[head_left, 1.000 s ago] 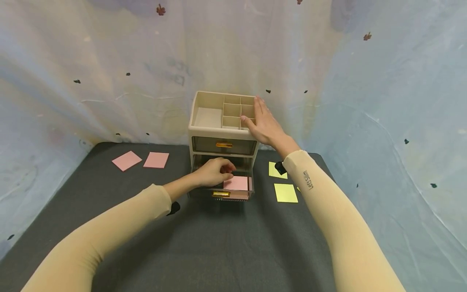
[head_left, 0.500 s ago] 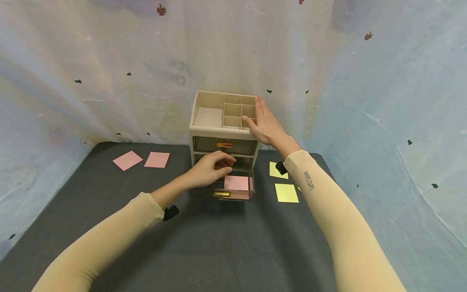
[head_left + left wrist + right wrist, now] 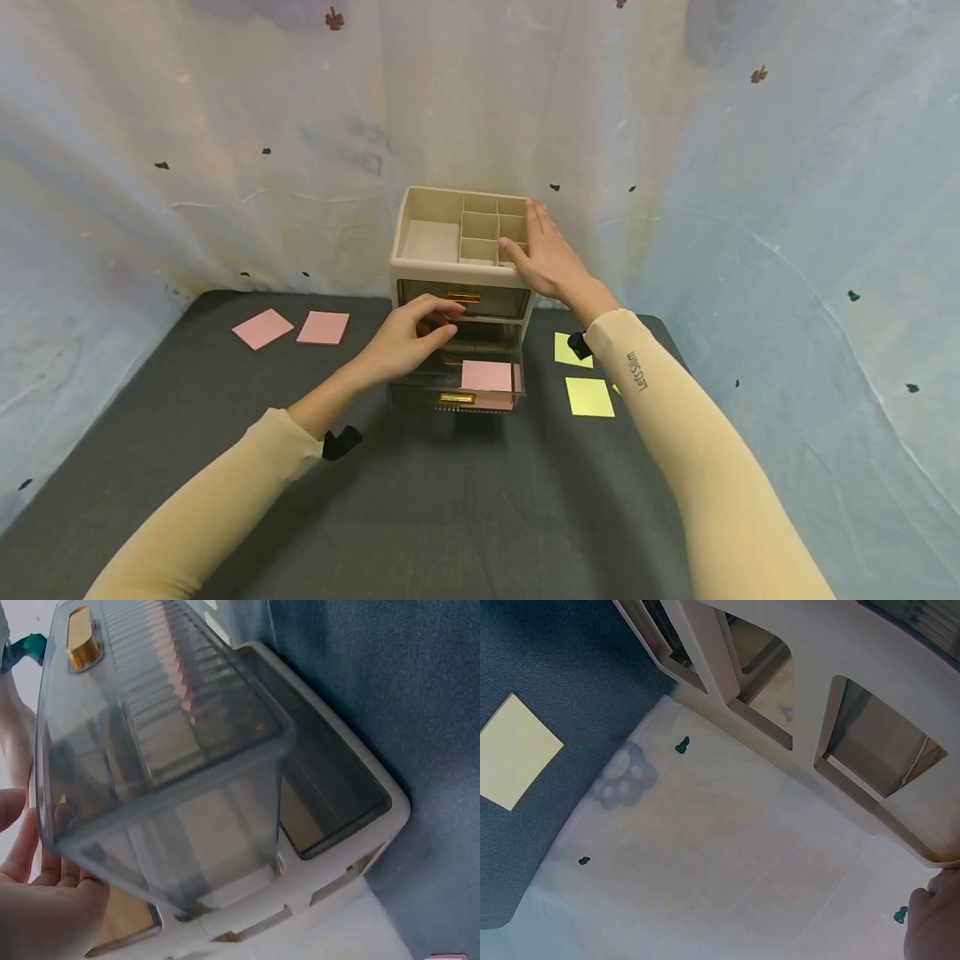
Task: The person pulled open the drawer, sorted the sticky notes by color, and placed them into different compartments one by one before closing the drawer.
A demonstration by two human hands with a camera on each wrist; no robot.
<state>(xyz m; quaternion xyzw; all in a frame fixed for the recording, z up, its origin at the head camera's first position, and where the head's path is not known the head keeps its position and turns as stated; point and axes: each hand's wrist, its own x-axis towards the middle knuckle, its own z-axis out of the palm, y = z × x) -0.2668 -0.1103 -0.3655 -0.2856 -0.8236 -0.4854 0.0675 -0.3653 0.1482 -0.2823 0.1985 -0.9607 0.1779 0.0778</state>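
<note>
A cream desktop drawer organizer [image 3: 397,265] stands at the back of the table, with a divided tray on top. Its middle see-through drawer [image 3: 517,385] is pulled out, and a pink sticky note pad [image 3: 486,375] lies in its right part. My left hand [image 3: 401,342] hovers above the drawer's left side with fingers loosely bent, holding nothing; in the left wrist view it is beside the drawer [image 3: 225,742]. My right hand [image 3: 551,260] rests with its fingers along the organizer's top right edge, thumb over the small compartments. Only a bit of that hand [image 3: 934,919] shows in the right wrist view.
Two pink sticky note pads [image 3: 262,329] [image 3: 323,327] lie left of the organizer. To its right are yellow sticky note pads [image 3: 589,397] [image 3: 573,348], another partly hidden by the right sleeve. A patterned curtain [image 3: 480,100] hangs behind the dark table [image 3: 450,517].
My left hand has come up and to the left, out of the drawer and away from the pink pad, which stays inside. The right hand keeps its place on the organizer.
</note>
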